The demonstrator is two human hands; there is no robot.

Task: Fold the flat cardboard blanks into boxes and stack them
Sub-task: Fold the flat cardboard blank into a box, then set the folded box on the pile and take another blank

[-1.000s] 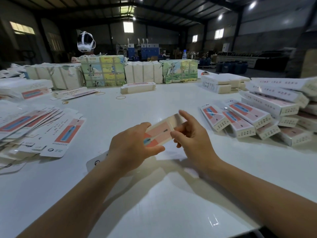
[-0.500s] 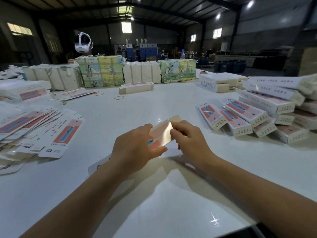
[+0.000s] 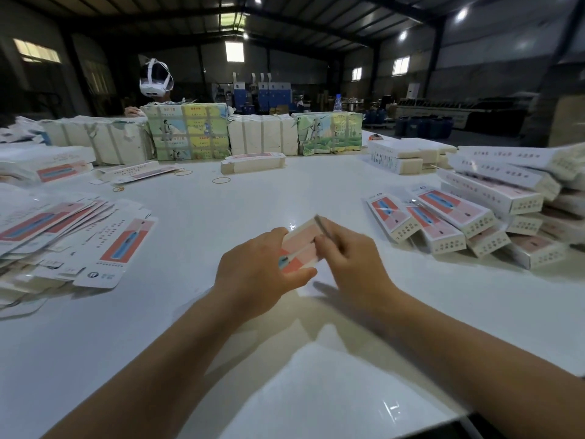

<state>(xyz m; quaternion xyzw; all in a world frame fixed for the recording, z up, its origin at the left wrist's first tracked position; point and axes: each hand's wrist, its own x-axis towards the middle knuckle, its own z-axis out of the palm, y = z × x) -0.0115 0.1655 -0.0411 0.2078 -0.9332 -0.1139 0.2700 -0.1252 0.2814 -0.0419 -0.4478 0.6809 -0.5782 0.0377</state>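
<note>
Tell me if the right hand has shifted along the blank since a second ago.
Yes. The right hand has slid nearer along the blank, toward the left hand; its extended finger has curled in.

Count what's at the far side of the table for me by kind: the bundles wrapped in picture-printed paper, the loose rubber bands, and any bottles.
Picture-printed bundles: 2
Rubber bands: 3
Bottle: 1
Total: 6
</note>
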